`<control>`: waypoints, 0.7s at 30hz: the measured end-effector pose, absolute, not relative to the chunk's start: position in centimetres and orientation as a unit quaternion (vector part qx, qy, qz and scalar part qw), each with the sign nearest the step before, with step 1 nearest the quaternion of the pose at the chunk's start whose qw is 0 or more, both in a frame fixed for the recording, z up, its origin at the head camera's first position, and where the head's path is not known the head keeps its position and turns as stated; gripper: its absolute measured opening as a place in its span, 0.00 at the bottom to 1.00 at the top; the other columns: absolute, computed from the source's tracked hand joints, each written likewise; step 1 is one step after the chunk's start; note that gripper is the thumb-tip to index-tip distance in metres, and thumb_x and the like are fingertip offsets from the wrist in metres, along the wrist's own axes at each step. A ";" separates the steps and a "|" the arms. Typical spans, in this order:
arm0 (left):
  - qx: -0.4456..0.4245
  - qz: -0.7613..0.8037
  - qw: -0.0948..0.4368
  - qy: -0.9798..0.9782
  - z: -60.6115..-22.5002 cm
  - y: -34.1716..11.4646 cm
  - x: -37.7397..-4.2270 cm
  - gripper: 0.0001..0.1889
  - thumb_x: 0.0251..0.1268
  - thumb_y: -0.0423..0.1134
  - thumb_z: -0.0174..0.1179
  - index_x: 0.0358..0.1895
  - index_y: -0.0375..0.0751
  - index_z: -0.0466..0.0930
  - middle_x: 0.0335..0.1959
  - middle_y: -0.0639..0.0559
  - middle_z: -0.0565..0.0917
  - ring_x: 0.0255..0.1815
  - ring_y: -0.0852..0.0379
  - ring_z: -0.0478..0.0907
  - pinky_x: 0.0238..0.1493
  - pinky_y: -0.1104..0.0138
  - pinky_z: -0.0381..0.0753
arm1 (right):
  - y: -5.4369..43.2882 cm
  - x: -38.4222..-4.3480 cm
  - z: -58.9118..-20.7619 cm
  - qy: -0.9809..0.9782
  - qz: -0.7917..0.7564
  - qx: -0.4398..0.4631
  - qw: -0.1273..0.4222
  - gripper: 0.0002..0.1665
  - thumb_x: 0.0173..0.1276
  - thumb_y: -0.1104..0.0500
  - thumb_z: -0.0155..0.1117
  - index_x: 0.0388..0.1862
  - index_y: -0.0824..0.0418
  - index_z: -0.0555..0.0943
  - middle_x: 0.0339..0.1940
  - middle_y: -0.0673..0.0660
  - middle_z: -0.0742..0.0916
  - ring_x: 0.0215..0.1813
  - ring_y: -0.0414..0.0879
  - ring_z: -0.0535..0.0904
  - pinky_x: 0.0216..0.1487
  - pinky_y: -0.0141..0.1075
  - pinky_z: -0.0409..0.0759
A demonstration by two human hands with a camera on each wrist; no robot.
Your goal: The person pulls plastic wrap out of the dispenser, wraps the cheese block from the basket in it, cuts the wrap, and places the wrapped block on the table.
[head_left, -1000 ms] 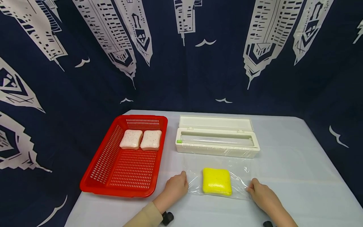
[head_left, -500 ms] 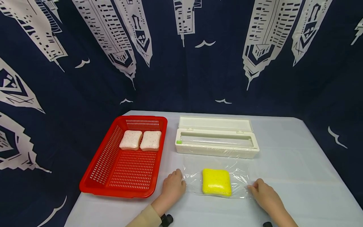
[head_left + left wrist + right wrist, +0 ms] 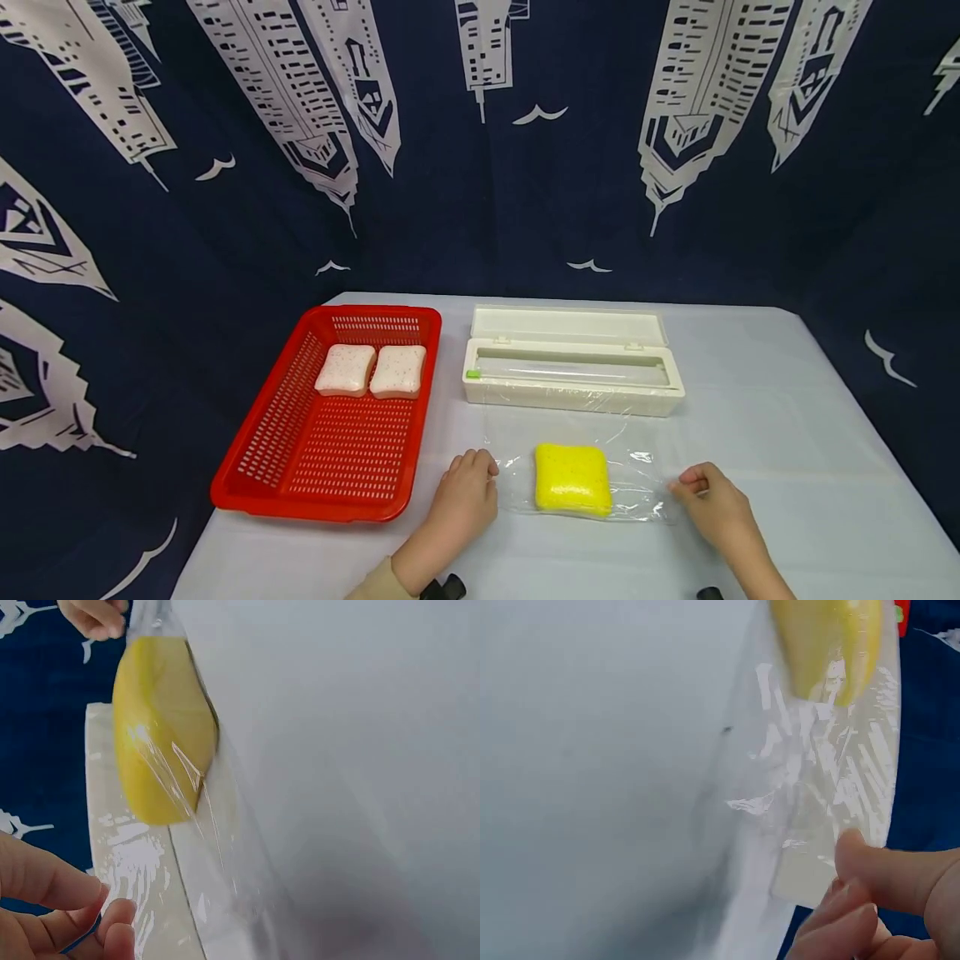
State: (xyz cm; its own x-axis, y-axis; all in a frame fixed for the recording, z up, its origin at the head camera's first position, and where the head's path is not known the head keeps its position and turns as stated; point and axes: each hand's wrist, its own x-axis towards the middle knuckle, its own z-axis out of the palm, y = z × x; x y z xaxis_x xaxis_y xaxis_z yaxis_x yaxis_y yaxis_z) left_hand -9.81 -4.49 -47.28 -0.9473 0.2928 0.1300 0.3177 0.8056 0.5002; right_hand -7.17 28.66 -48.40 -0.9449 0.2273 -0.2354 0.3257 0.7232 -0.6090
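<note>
A yellow, rounded square block (image 3: pixel 573 480) lies on the table with clear cling film (image 3: pixel 637 479) about it; the film covers at least part of its surface. My left hand (image 3: pixel 465 493) rests beside the film's left edge, its fingers loosely bent. In the left wrist view, the left fingertips (image 3: pixel 120 915) show nothing between them. At the film's right edge is my right hand (image 3: pixel 716 504), thumb and fingers slightly apart. The right thumb (image 3: pixel 862 859) shows near the film in the right wrist view. A white film dispenser box (image 3: pixel 574 400) stands behind, lid raised.
On the left stands a red perforated basket (image 3: pixel 311 502) holding two pale speckled square blocks (image 3: pixel 397 372) at its far end. A white cloth (image 3: pixel 795 417) covers the table. Behind hangs a dark blue printed curtain (image 3: pixel 480 217).
My right hand has shifted slightly rightward, its thumb and fingers parting from the film's edge. The left hand has lifted off the film's left edge and turned a little. The yellow block stays put.
</note>
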 end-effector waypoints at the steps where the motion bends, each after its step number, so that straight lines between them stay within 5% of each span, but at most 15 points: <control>1: -0.164 -0.269 0.024 -0.949 -47.2 -4.4 -9.7 0.06 0.57 0.26 0.60 0.32 0.40 0.75 0.25 0.54 0.72 0.30 0.57 0.68 0.30 0.68 0.67 | 28.6 -7.2 -48.6 0.926 -0.339 0.149 0.071 0.17 0.68 0.55 0.63 0.43 0.69 0.74 0.33 0.58 0.81 0.35 0.48 0.75 0.31 0.36 0.70; 9: -0.173 -0.291 0.015 -0.941 -47.3 -3.9 -9.3 0.05 0.58 0.26 0.59 0.32 0.39 0.76 0.25 0.55 0.72 0.29 0.59 0.66 0.31 0.70 0.68 | 27.9 -7.1 -50.2 0.947 -0.288 0.119 0.082 0.11 0.63 0.59 0.67 0.28 0.64 0.76 0.20 0.52 0.76 0.26 0.45 0.70 0.27 0.36 0.66; 16: -0.157 -0.367 -0.035 -0.916 -47.3 -3.5 -8.5 0.06 0.61 0.26 0.58 0.38 0.40 0.75 0.31 0.55 0.75 0.36 0.59 0.70 0.38 0.68 0.74 | 26.9 -6.3 -48.4 0.942 -0.300 0.134 0.062 0.20 0.78 0.59 0.43 0.42 0.72 0.80 0.26 0.53 0.83 0.30 0.46 0.76 0.32 0.42 0.75; 21: -0.139 -0.434 -0.103 -0.884 -47.9 -2.8 -7.7 0.06 0.65 0.28 0.57 0.42 0.41 0.74 0.40 0.53 0.76 0.42 0.57 0.76 0.44 0.64 0.79 | 23.9 -5.0 -48.0 0.924 -0.340 0.141 0.100 0.21 0.78 0.51 0.48 0.44 0.67 0.82 0.30 0.51 0.86 0.34 0.43 0.78 0.38 0.40 0.78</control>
State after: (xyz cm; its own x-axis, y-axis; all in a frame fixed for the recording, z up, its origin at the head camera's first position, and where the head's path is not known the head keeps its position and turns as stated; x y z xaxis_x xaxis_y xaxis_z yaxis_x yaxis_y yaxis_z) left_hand -7.70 -2.85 -47.86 -0.9401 0.3353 -0.0610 0.1567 0.5843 0.7963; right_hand -4.97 23.90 -47.96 -0.9400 0.1936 -0.2811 0.3295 0.7293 -0.5996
